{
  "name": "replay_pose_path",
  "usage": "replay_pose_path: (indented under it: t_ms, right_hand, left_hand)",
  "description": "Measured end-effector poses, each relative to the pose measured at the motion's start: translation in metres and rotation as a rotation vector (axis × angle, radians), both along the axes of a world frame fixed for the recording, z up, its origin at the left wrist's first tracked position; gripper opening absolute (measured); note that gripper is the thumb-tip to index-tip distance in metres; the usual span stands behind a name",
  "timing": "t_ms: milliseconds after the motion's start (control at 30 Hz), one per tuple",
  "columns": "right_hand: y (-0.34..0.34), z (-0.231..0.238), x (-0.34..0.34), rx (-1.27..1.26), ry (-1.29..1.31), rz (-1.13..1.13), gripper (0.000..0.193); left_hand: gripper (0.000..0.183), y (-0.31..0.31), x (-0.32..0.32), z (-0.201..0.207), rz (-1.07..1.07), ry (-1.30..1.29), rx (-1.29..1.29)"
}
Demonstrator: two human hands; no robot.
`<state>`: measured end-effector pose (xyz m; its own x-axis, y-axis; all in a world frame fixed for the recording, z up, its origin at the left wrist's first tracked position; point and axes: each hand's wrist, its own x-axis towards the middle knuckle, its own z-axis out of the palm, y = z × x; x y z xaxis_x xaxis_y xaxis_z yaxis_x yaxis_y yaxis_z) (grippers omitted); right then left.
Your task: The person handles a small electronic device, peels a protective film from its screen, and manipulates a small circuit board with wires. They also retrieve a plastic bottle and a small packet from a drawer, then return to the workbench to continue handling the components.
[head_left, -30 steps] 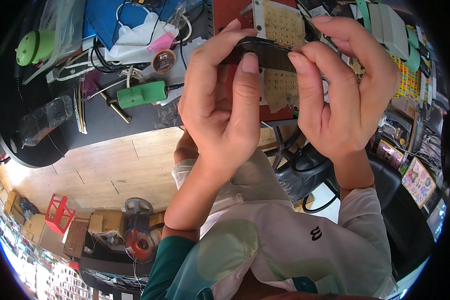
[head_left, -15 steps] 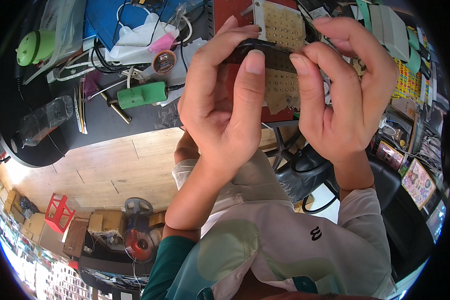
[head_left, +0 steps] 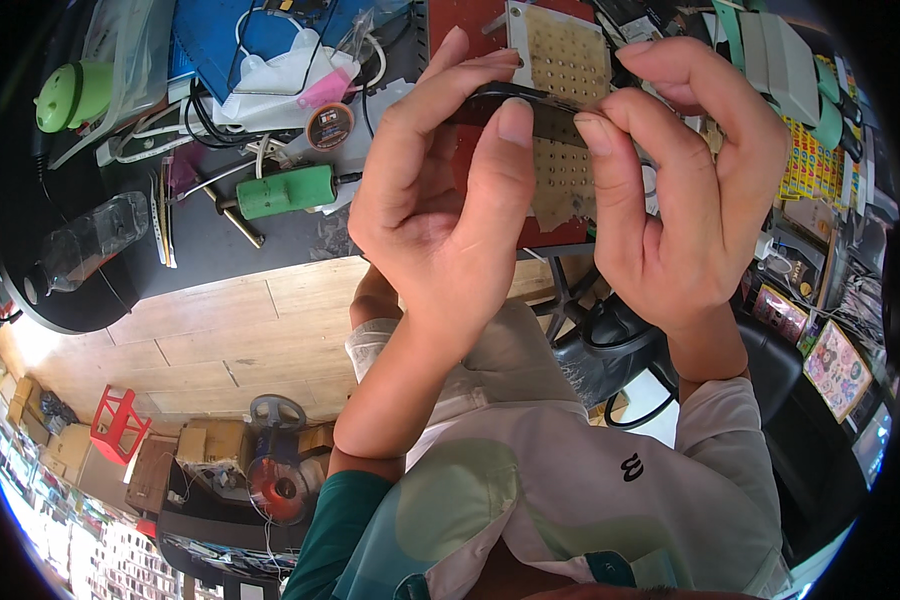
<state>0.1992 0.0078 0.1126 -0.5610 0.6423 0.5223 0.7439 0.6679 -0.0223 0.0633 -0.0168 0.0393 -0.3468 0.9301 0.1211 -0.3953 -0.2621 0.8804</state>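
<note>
both grips are narrow and full: the left hand [head_left: 440, 195] presses its thumb to the near side of a thin dark panel [head_left: 558, 123], forefinger bent round the far side, while the right hand [head_left: 680, 185] pinches the panel's right end between thumb and forefinger, its other fingers raised and loose. the space within each pinch looks no thicker than the panel. by size, the dark table [head_left: 195, 255] comes first, reaching well out to the left of the pale perforated plate [head_left: 570, 55]. a blue sheet [head_left: 198, 40] lies well left of the plate, and a red mat [head_left: 462, 20] is beneath the plate, showing past its left side and near edge. a grey box [head_left: 782, 70] sits right of the plate. a clear bottle [head_left: 95, 240] lies on its side far to the left of the plate, with a green cylinder [head_left: 287, 192] between them. the panel crosses the view of the plate's middle, so rows of dots show beyond it and nearer the person; whether it touches the plate i cannot tell. its long axis runs left to right, from one grip to the other, right end tipped slightly toward the person, with neither hand nearer. smallest, a round tin [head_left: 329, 125] lies left of the plate.
</note>
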Motion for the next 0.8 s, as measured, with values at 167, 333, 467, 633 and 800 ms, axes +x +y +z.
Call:
replay_pose_path:
  t_ms: [167, 333, 467, 633, 800]
  right_hand:
    - [-0.0005, 0.0019, -0.0019, -0.011, -0.010, -0.007, 0.018]
    - [0.0001, 0.0034, -0.0022, -0.016, -0.020, -0.010, 0.019]
    - [-0.0007, 0.0040, -0.0028, -0.028, -0.020, -0.021, 0.019]
    - [-0.0016, 0.0052, -0.0029, -0.043, -0.020, -0.026, 0.019]
    - [-0.0021, 0.0065, -0.0030, -0.050, -0.027, -0.030, 0.019]
  left_hand:
    - [0.023, 0.0003, -0.0001, -0.0012, -0.002, -0.022, 0.003]
    - [0.023, 0.0016, -0.0004, -0.0040, -0.004, -0.019, 0.026]
    - [0.024, 0.0013, -0.0001, -0.0023, -0.002, -0.026, 0.022]
    - [0.024, 0.0013, -0.0004, -0.0021, -0.006, -0.024, 0.021]
    - [0.024, 0.0020, 0.0000, -0.0012, -0.009, -0.010, 0.023]
